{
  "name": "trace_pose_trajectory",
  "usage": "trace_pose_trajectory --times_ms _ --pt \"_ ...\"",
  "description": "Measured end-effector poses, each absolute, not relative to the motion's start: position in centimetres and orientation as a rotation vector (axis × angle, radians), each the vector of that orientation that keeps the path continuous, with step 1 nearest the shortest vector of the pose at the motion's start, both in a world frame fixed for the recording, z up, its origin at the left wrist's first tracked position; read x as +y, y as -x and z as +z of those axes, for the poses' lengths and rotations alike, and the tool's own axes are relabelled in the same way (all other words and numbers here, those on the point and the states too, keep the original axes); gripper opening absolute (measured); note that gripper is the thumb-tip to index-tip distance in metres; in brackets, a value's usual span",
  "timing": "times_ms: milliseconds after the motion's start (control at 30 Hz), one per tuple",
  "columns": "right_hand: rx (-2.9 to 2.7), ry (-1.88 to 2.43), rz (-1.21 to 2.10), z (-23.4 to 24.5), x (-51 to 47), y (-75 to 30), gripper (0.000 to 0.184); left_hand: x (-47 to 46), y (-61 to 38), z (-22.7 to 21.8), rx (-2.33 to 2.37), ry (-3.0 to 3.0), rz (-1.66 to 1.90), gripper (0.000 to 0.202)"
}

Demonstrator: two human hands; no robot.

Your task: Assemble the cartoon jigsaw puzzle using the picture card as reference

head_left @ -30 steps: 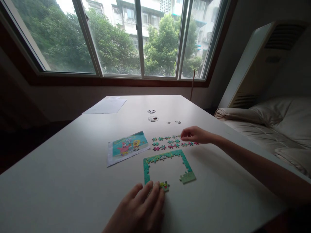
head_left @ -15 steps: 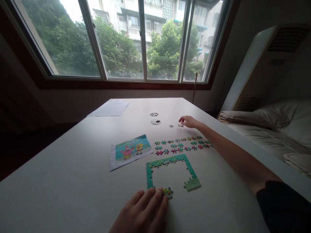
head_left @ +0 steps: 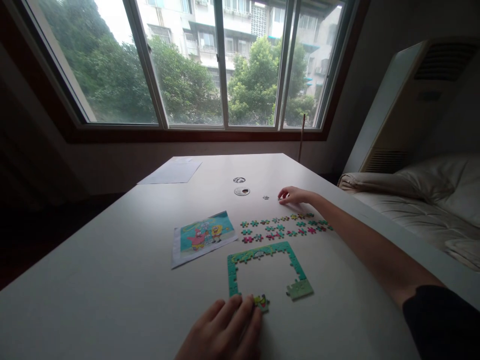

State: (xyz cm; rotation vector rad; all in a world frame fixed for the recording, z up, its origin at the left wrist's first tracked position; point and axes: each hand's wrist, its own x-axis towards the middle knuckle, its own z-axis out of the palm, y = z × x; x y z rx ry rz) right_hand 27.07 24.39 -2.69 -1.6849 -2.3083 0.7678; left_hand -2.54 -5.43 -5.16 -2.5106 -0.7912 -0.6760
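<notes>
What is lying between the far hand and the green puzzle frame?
Rows of small loose teal and pink puzzle pieces lie flat on the white table between the right hand and the half-built green jigsaw frame.

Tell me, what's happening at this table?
A person sits at a white table with a jigsaw puzzle. The left hand lies flat, fingers touching the near corner of the half-built puzzle frame, whose middle is unfilled. The right hand is stretched far out to a small piece lying beyond the rows of loose pieces; whether it grips the piece is unclear. A cartoon picture lies left of the rows.
</notes>
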Motion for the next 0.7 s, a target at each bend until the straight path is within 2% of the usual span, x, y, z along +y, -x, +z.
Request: trace_pose_trajectory --times_ms 267,467,700 --pt "-2.214 1.711 0.899 -2.5 24.1 -26.8 0.040 -5.5 2.6 -5.3 -0.795 2.507 -0.692 0.030" --pt "-2.190 1.710 0.953 -2.4 24.4 -27.0 0.049 -5.7 2.5 -5.0 -0.814 2.560 -0.652 0.025" --pt "-2.204 1.692 1.046 -2.4 25.2 -27.0 0.043 -5.8 2.4 -4.6 -0.822 2.574 -0.646 0.026"
